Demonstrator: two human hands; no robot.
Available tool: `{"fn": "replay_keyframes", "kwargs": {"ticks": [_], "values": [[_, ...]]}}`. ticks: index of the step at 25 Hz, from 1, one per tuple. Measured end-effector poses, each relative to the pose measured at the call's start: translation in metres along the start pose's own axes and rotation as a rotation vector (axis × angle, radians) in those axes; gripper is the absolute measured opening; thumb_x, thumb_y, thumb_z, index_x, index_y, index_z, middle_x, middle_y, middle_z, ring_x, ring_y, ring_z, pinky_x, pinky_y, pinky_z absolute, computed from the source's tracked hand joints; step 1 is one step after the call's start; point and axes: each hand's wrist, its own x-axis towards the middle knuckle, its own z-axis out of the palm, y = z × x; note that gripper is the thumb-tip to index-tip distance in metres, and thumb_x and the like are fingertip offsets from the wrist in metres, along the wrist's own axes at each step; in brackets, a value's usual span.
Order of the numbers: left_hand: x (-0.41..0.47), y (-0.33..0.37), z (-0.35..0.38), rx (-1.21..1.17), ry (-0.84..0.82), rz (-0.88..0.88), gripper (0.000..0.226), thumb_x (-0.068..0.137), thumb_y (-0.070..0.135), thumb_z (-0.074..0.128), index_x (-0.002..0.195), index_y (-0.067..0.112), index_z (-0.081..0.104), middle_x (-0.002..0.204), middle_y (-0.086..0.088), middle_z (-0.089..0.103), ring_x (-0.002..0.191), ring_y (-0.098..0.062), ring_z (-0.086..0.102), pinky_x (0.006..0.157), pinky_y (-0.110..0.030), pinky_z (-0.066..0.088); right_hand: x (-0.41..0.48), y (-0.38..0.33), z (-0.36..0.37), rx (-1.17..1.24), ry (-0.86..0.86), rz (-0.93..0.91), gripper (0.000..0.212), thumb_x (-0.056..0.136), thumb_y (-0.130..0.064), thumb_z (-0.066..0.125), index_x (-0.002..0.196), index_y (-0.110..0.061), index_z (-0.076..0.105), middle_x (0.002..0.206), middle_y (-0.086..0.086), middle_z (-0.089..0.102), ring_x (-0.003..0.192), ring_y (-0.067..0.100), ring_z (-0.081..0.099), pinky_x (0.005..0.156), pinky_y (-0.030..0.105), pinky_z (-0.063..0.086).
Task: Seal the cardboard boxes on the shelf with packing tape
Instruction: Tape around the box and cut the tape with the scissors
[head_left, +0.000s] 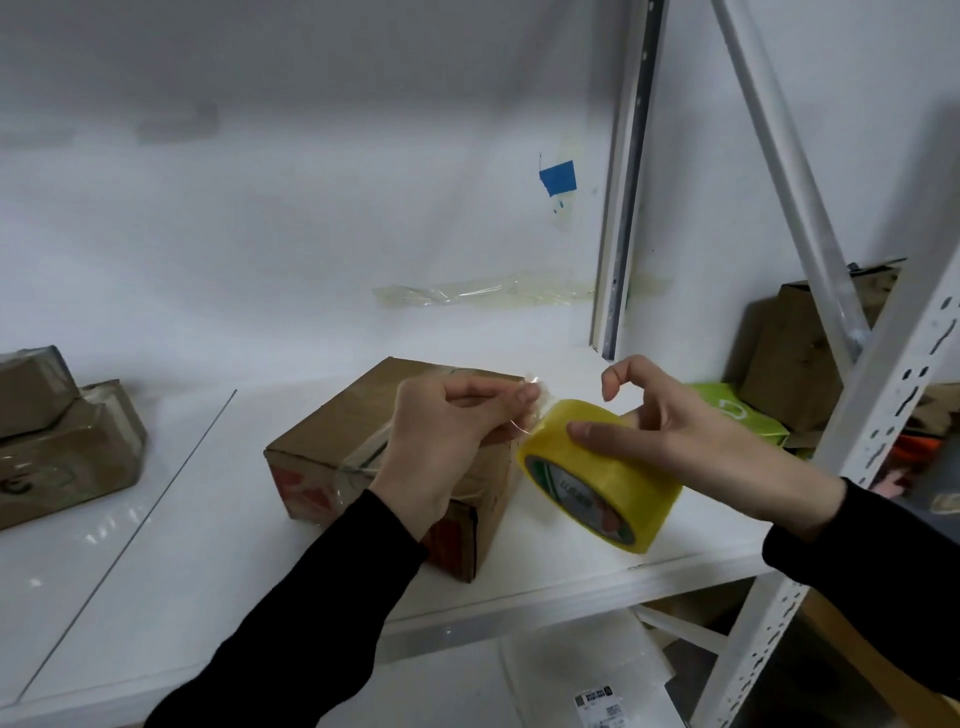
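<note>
The tape roll (602, 467) is in the air just right of the middle box (332, 421), tilted so its printed core faces down towards me. My right hand (670, 431) holds it, thumb laid across the yellow outer face and the other fingers wrapped behind, with the forefinger lifted clear. My left hand (447, 426) is closed in a pinch on the free end (535, 397), which is peeled only a short way off the roll, and it hovers above the box's near right corner. None of this new strip touches cardboard yet.

The middle box lies on the white shelf (156, 571), flaps down, and a clear band already crosses its top and runs down the front face. So I judge it partly sealed. This pull looks like the start of a further strip, perhaps along the right side, and it must be drawn out, pressed down and torn off.

At the left edge of the shelf, two boxes (57, 441), one stacked on the other, show glossy film on their tops, so I take them as taped. Far right, behind the slanted upright (883, 415), another brown box (795, 353) stands beside a green packet (727, 410). I cannot tell whether that one is sealed. By my reckoning the job is somewhere in the middle, with at least this strip, and possibly the right-hand box, left to do.
</note>
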Motion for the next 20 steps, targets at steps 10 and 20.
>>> {"fn": "replay_keyframes", "kwargs": {"ticks": [10,20], "values": [[0.023,-0.028,0.004,0.057,0.304,0.076,0.010,0.069,0.012,0.078,0.064,0.017,0.071,0.055,0.001,0.070,0.054,-0.014,0.066,0.065,-0.032,0.058,0.033,0.029,0.002,-0.401,0.076,0.076,0.035,0.076,-0.050,0.068,0.085,-0.019,0.055,0.074,-0.012,0.054,0.065,0.000,0.050,0.052,0.012,0.034],[0.025,-0.058,0.005,0.505,0.424,0.191,0.011,0.075,0.030,0.076,0.071,0.020,0.075,0.085,0.001,0.075,0.086,-0.013,0.069,0.079,-0.030,0.053,0.042,0.047,-0.008,-0.394,-0.052,0.163,0.023,0.084,-0.043,0.063,0.082,-0.022,0.072,0.069,-0.017,0.059,0.064,0.008,0.057,0.063,0.018,0.044]]}}
